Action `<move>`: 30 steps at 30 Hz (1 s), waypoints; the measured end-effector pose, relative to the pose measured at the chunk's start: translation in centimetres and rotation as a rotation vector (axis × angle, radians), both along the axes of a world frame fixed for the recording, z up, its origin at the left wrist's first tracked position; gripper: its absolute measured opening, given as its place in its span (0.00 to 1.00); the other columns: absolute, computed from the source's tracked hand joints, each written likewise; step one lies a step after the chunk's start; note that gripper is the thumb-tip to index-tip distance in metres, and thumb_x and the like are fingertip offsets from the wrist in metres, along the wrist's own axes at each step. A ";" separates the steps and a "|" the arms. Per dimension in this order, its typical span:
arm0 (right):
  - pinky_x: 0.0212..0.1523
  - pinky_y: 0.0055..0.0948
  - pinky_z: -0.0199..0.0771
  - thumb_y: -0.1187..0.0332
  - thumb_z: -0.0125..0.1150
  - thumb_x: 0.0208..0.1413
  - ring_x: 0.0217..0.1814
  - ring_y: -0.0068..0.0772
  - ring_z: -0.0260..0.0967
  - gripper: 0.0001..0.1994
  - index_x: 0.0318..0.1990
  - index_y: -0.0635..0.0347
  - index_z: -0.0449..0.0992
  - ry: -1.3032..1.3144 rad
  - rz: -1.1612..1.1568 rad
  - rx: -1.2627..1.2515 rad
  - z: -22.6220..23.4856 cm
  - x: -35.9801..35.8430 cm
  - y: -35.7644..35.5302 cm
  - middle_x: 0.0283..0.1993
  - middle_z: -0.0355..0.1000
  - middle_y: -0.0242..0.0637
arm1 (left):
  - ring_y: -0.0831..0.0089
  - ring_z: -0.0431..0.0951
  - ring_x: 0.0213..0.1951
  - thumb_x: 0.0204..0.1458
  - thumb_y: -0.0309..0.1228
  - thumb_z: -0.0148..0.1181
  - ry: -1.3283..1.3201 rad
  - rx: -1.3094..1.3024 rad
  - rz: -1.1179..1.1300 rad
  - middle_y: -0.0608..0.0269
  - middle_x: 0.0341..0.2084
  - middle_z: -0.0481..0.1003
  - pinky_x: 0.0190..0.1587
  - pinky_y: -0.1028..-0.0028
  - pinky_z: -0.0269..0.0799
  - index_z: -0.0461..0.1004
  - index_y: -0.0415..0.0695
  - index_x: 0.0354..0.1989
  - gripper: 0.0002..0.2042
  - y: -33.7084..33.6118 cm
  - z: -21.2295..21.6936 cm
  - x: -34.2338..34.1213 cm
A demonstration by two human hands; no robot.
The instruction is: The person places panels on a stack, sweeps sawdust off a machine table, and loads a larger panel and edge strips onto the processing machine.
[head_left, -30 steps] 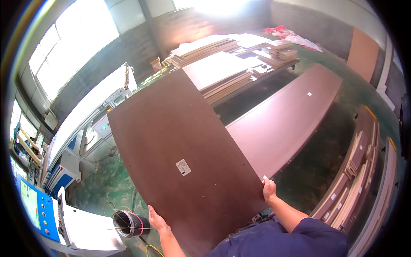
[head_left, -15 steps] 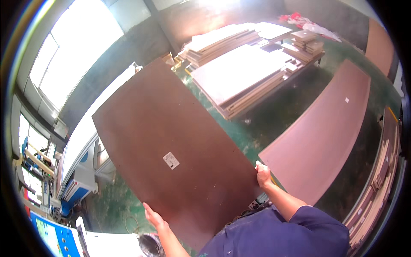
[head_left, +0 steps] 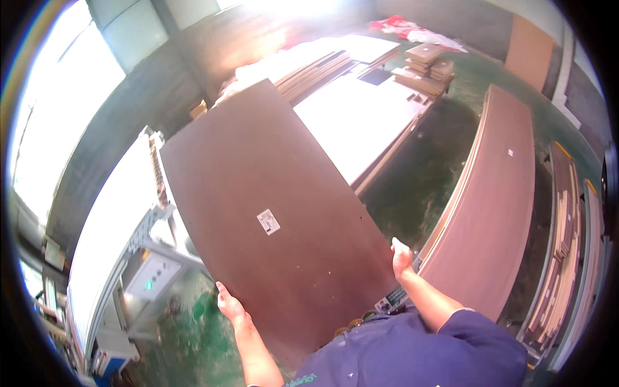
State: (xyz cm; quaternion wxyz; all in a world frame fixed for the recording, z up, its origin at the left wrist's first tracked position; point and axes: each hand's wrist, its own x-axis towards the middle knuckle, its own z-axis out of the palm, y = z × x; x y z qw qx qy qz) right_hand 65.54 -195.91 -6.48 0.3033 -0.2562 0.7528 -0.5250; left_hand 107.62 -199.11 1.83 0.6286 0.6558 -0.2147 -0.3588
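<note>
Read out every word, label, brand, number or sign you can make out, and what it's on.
None reads clearly.
White label on the brown board: too small to read.
Small tag on the pinkish panel at right: too small.
Green lettering on the dark blue shirt: too blurred.

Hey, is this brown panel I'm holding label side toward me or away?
Toward you: the white label shows plainly on the brown panel.

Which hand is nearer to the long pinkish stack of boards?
Right. The right hand, on the right edge of the brown board, is just left of the stack; the left hand, on the opposite edge, is farther left.
</note>
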 end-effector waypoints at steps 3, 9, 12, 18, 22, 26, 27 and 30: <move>0.33 0.33 0.61 0.51 0.44 0.53 0.28 0.36 0.64 0.23 0.21 0.65 0.68 -0.052 -0.127 0.103 -0.7 0.6 -3.0 0.21 0.67 0.43 | 0.71 0.73 0.31 0.55 0.51 0.48 -0.087 0.014 -0.076 0.59 0.30 0.74 0.36 0.73 0.70 0.71 0.33 0.34 0.26 -9.1 -2.1 1.2; 0.33 0.33 0.61 0.50 0.44 0.52 0.30 0.35 0.65 0.23 0.23 0.65 0.68 -0.106 -0.370 0.180 -1.7 0.6 -7.4 0.23 0.67 0.42 | 0.67 0.73 0.28 0.55 0.53 0.45 -0.373 0.149 -0.322 0.55 0.26 0.75 0.33 0.70 0.69 0.72 0.32 0.29 0.28 -24.1 -2.7 -3.1; 0.36 0.32 0.62 0.49 0.44 0.52 0.33 0.36 0.66 0.24 0.26 0.67 0.70 -0.161 -0.474 0.187 -2.3 0.3 -10.5 0.27 0.70 0.41 | 0.59 0.75 0.29 0.55 0.55 0.42 -0.555 0.189 -0.466 0.49 0.26 0.75 0.36 0.65 0.68 0.73 0.32 0.29 0.31 -31.5 -3.0 -6.4; 0.42 0.32 0.64 0.50 0.43 0.55 0.41 0.40 0.70 0.25 0.36 0.68 0.74 -0.252 -0.597 0.282 -2.0 0.0 -16.4 0.36 0.73 0.46 | 0.56 0.75 0.30 0.53 0.57 0.41 -0.751 0.323 -0.593 0.50 0.23 0.75 0.36 0.63 0.68 0.73 0.33 0.26 0.32 -44.1 -6.3 -10.8; 0.45 0.32 0.64 0.50 0.43 0.55 0.45 0.42 0.69 0.26 0.39 0.67 0.74 -0.252 -0.751 0.315 -1.5 0.3 -20.6 0.41 0.73 0.48 | 0.56 0.74 0.28 0.53 0.58 0.41 -0.789 0.380 -0.731 0.50 0.21 0.75 0.34 0.63 0.67 0.73 0.33 0.23 0.33 -51.2 -6.9 -14.7; 0.48 0.34 0.64 0.50 0.43 0.55 0.49 0.45 0.68 0.26 0.41 0.67 0.74 -0.304 -0.850 0.372 -1.1 1.2 -23.3 0.44 0.72 0.49 | 0.56 0.74 0.27 0.52 0.59 0.42 -0.820 0.397 -0.819 0.50 0.21 0.74 0.34 0.62 0.67 0.73 0.33 0.23 0.33 -57.3 -10.7 -16.3; 0.48 0.34 0.64 0.50 0.43 0.55 0.49 0.45 0.68 0.26 0.41 0.67 0.74 -0.308 -0.881 0.367 -1.0 1.6 -24.3 0.44 0.72 0.49 | 0.57 0.74 0.27 0.52 0.59 0.42 -0.817 0.400 -0.844 0.50 0.21 0.74 0.35 0.62 0.67 0.73 0.33 0.22 0.33 -58.7 -11.2 -17.0; 0.49 0.33 0.64 0.51 0.43 0.54 0.49 0.44 0.68 0.26 0.42 0.68 0.74 -0.308 -0.978 0.370 -1.3 3.1 -26.4 0.44 0.72 0.48 | 0.55 0.74 0.29 0.52 0.58 0.41 -0.872 0.435 -0.953 0.49 0.21 0.74 0.37 0.62 0.66 0.73 0.33 0.23 0.33 -62.5 -11.4 -19.3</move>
